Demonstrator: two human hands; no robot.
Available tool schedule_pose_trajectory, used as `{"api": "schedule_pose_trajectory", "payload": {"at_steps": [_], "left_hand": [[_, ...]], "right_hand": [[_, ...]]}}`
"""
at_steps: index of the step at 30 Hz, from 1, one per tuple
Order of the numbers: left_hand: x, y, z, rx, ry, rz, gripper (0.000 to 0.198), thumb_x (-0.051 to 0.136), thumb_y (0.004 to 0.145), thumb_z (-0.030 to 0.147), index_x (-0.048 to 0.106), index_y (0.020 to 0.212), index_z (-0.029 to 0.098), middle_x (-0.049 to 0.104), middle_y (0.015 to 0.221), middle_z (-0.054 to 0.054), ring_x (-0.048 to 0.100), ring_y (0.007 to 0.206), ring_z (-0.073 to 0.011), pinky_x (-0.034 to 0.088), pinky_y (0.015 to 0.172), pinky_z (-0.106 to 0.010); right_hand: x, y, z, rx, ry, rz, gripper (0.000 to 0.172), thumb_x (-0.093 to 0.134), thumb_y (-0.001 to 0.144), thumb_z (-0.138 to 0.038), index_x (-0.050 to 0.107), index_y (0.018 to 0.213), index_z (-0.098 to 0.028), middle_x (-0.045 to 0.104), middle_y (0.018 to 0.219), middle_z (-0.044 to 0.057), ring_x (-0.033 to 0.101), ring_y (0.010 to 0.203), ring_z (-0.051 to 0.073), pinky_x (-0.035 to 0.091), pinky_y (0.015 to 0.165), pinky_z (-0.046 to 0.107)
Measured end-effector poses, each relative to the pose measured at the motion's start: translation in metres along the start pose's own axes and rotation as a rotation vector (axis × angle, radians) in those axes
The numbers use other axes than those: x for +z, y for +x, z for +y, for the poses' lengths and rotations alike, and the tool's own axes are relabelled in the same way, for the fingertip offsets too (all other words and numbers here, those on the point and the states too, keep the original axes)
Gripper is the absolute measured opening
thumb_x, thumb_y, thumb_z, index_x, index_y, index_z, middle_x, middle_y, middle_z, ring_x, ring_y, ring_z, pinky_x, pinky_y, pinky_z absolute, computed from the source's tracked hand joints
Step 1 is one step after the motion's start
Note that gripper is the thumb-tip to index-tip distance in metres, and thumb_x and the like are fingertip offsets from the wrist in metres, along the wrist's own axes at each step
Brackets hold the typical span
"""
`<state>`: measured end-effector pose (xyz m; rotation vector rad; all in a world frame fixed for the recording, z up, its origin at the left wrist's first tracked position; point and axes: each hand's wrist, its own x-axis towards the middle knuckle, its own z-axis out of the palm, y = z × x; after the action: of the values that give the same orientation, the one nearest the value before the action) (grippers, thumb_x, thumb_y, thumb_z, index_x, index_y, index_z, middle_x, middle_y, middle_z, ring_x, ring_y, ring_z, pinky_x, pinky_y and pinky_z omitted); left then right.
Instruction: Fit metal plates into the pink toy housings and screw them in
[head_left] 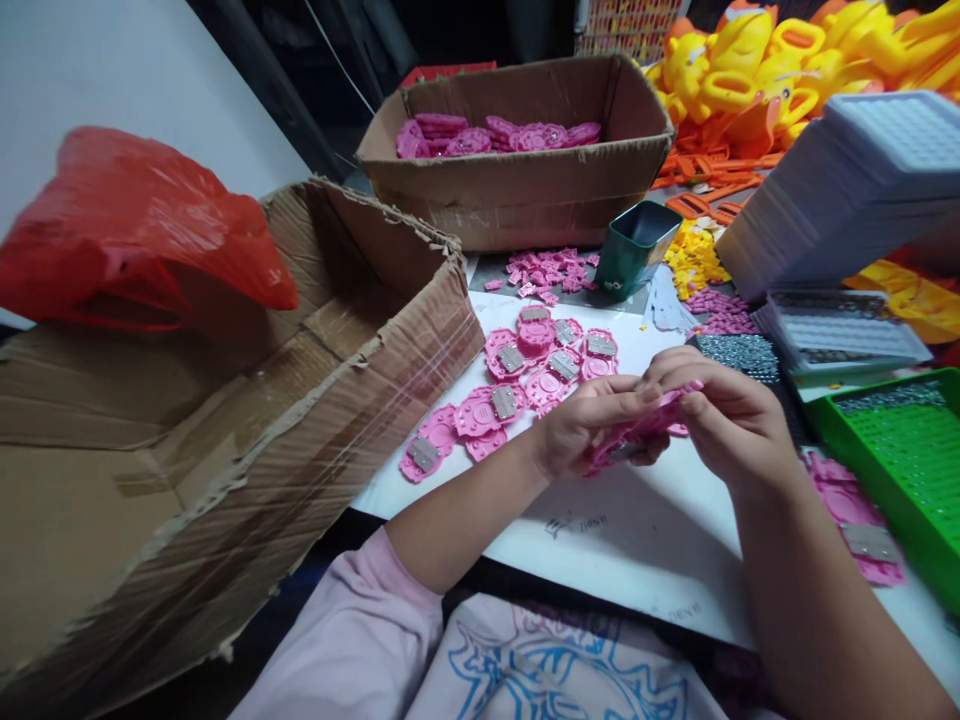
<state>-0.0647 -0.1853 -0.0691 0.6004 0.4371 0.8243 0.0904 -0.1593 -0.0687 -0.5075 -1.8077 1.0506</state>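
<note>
Both my hands grip one pink plastic casing [634, 437] above the white table. My left hand [592, 415] closes round its left side, thumb on top. The fingers of my right hand [720, 410] pinch its upper right edge. Part of the casing is hidden behind the fingers. Left of my hands lie several pink plastic casings [472, 412], each with a grey metal plate [504, 402] on it. Beside my right forearm sits another stack of pink casings [847, 500] with a metal plate.
A large open cardboard box [360, 400] with a red plastic bag [142, 220] stands at left. Behind is a cardboard box [517, 200] holding pink parts. A dark green container [634, 250], small pink pieces [551, 270], stacked white trays [840, 190] and a green tray [892, 480] stand around.
</note>
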Motion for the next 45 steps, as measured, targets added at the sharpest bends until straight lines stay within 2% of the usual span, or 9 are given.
{"api": "schedule_pose_trajectory", "payload": {"at_steps": [7, 10, 13, 22, 27, 32, 37, 40, 45], "left_hand": [[-0.005, 0.002, -0.003, -0.02, -0.104, -0.058, 0.049, 0.077, 0.061, 0.049, 0.062, 0.091, 0.014, 0.061, 0.072, -0.004, 0.058, 0.059, -0.0135, 0.044, 0.052, -0.023], [-0.004, 0.002, 0.0, -0.011, -0.115, -0.152, 0.047, 0.073, 0.064, 0.052, 0.064, 0.091, 0.014, 0.063, 0.07, -0.006, 0.056, 0.058, -0.0144, 0.043, 0.054, -0.025], [-0.003, 0.002, 0.0, -0.025, -0.09, -0.24, 0.049, 0.068, 0.065, 0.056, 0.067, 0.087, 0.012, 0.061, 0.063, -0.008, 0.053, 0.057, -0.015, 0.039, 0.053, -0.026], [-0.021, 0.0, 0.01, 0.105, -0.173, -0.068, 0.067, 0.046, 0.065, 0.074, 0.067, 0.086, 0.014, 0.057, 0.061, -0.007, 0.042, 0.048, -0.0127, 0.032, 0.053, -0.029], [-0.026, 0.005, 0.002, 0.048, -0.163, -0.237, 0.065, 0.046, 0.065, 0.071, 0.065, 0.087, 0.013, 0.051, 0.055, -0.005, 0.042, 0.051, -0.0149, 0.03, 0.056, -0.03], [-0.026, 0.009, 0.0, 0.017, -0.174, -0.296, 0.061, 0.046, 0.068, 0.067, 0.065, 0.088, 0.012, 0.052, 0.056, -0.006, 0.043, 0.054, -0.0164, 0.03, 0.059, -0.031], [-0.025, 0.005, 0.004, 0.059, -0.211, -0.246, 0.057, 0.053, 0.065, 0.064, 0.064, 0.091, 0.015, 0.062, 0.075, -0.011, 0.046, 0.055, -0.0151, 0.032, 0.058, -0.031], [-0.023, 0.002, 0.005, 0.061, -0.211, -0.205, 0.062, 0.053, 0.064, 0.067, 0.063, 0.097, 0.015, 0.065, 0.087, -0.014, 0.051, 0.057, -0.0158, 0.034, 0.057, -0.03], [-0.017, -0.001, 0.014, 0.059, -0.232, -0.127, 0.046, 0.058, 0.069, 0.053, 0.065, 0.091, 0.013, 0.067, 0.083, -0.012, 0.058, 0.059, -0.0166, 0.041, 0.056, -0.029]], "right_hand": [[0.001, -0.004, 0.002, 0.144, 0.169, 0.093, 0.02, 0.057, 0.085, -0.04, 0.069, 0.093, -0.027, 0.064, 0.09, 0.004, 0.058, 0.089, 0.016, 0.047, 0.08, 0.032], [0.002, -0.001, 0.005, 0.29, 0.288, 0.294, 0.038, 0.053, 0.081, -0.058, 0.07, 0.09, -0.025, 0.067, 0.089, 0.005, 0.061, 0.079, 0.015, 0.05, 0.067, 0.03], [0.004, 0.012, 0.011, 0.434, 0.103, 0.46, 0.033, 0.058, 0.079, -0.054, 0.068, 0.081, -0.022, 0.068, 0.082, 0.004, 0.062, 0.074, 0.014, 0.049, 0.065, 0.028], [0.013, 0.111, 0.081, 0.449, -0.772, -0.208, 0.037, 0.042, 0.083, -0.021, 0.066, 0.111, -0.017, 0.069, 0.106, 0.009, 0.062, 0.091, 0.019, 0.049, 0.081, 0.033], [0.034, 0.137, 0.115, 0.376, -0.891, -0.387, 0.036, 0.05, 0.075, -0.014, 0.072, 0.102, -0.025, 0.065, 0.12, 0.006, 0.056, 0.107, 0.024, 0.04, 0.095, 0.038], [0.037, 0.141, 0.117, 0.319, -0.929, -0.419, 0.03, 0.053, 0.076, -0.015, 0.073, 0.099, -0.02, 0.069, 0.109, 0.01, 0.056, 0.105, 0.025, 0.039, 0.095, 0.038], [0.02, 0.124, 0.085, 0.329, -0.899, -0.243, 0.029, 0.061, 0.077, -0.027, 0.067, 0.102, -0.015, 0.069, 0.098, 0.013, 0.062, 0.091, 0.022, 0.047, 0.082, 0.035], [0.009, 0.091, 0.055, 0.343, -0.762, -0.015, 0.031, 0.06, 0.079, -0.037, 0.062, 0.101, -0.015, 0.069, 0.092, 0.009, 0.064, 0.081, 0.018, 0.051, 0.073, 0.032], [0.004, 0.019, 0.021, 0.367, 0.02, 0.522, 0.031, 0.077, 0.066, -0.03, 0.058, 0.089, -0.021, 0.07, 0.087, 0.003, 0.068, 0.078, 0.015, 0.055, 0.069, 0.03]]}}
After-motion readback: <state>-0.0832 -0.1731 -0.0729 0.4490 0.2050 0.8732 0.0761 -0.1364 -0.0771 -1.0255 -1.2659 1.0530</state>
